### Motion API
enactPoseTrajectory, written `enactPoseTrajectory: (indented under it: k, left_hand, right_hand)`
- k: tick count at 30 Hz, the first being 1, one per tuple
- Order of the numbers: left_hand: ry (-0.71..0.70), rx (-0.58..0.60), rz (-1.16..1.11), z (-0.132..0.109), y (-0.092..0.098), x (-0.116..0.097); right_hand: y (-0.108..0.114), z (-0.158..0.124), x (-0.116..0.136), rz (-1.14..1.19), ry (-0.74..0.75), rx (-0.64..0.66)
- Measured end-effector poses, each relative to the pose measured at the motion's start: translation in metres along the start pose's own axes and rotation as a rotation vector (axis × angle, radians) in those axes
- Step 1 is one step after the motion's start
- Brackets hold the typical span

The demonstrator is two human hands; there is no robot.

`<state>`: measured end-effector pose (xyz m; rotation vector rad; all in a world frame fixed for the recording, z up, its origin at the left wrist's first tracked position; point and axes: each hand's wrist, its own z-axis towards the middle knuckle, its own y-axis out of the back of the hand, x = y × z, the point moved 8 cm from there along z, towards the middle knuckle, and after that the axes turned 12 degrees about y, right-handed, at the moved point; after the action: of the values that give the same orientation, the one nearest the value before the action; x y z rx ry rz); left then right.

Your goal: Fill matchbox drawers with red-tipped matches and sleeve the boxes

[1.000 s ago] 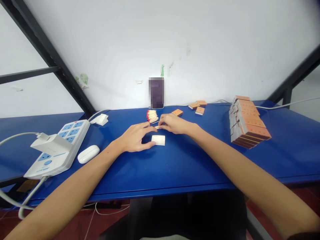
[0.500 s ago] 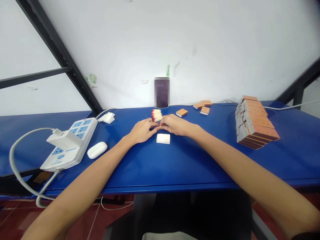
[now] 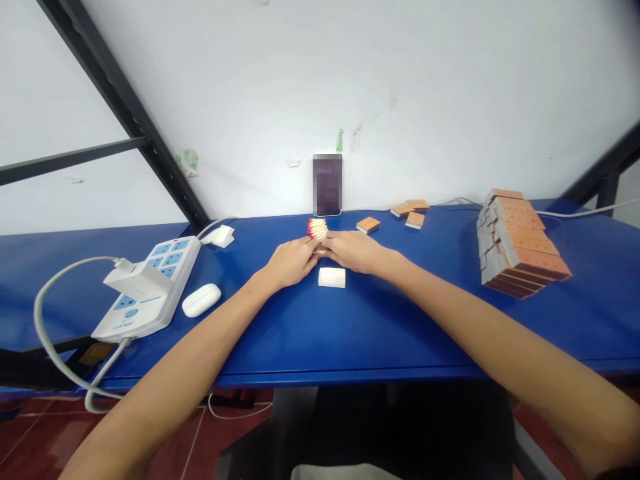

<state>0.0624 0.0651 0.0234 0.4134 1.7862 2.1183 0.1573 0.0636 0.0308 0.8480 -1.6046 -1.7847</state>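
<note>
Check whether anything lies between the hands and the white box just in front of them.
Nothing visible does. The left hand and right hand meet fingertips on the matches; the white box lies just nearer the camera, on the blue table.

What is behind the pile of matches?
A phone leans upright against the wall behind the matches. The left hand and right hand cover the pile's near end, hiding whatever lies under them.

You face a deep blue table [image 3: 350,333]. The matches [image 3: 317,229] have red heads, the small box [image 3: 332,277] is plain white, and the stacked matchboxes [image 3: 520,243] are orange-brown.
</note>
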Motion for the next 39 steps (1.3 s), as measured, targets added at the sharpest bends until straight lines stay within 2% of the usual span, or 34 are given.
enactPoseTrajectory:
  k: [5,12,16,21,26,32,39]
  left_hand:
    - [-0.026,0.051,0.003,0.001,-0.008,0.002]
    - [-0.043,0.073,-0.032,0.004,-0.014,0.001]
    - [-0.033,0.086,-0.038,0.003,-0.012,0.001]
    - [-0.051,0.061,-0.065,-0.001,-0.002,0.002]
    - [-0.107,0.008,-0.126,-0.007,0.006,-0.003]
    - [-0.200,0.043,-0.221,-0.021,0.007,-0.013]
    - [-0.246,0.063,-0.291,-0.033,0.015,-0.017]
  right_hand:
    - [-0.004,0.000,0.001,-0.009,0.010,0.021]
    - [-0.007,-0.001,-0.005,0.092,0.063,-0.008]
    - [-0.009,-0.001,-0.002,0.057,0.063,0.006]
    - [0.006,-0.003,0.003,-0.071,0.071,-0.003]
    - [0.020,-0.010,0.004,0.066,0.066,0.017]
    - [0.027,-0.026,0.012,0.332,0.034,0.016]
    - [0.029,-0.031,0.017,0.429,0.053,0.030]
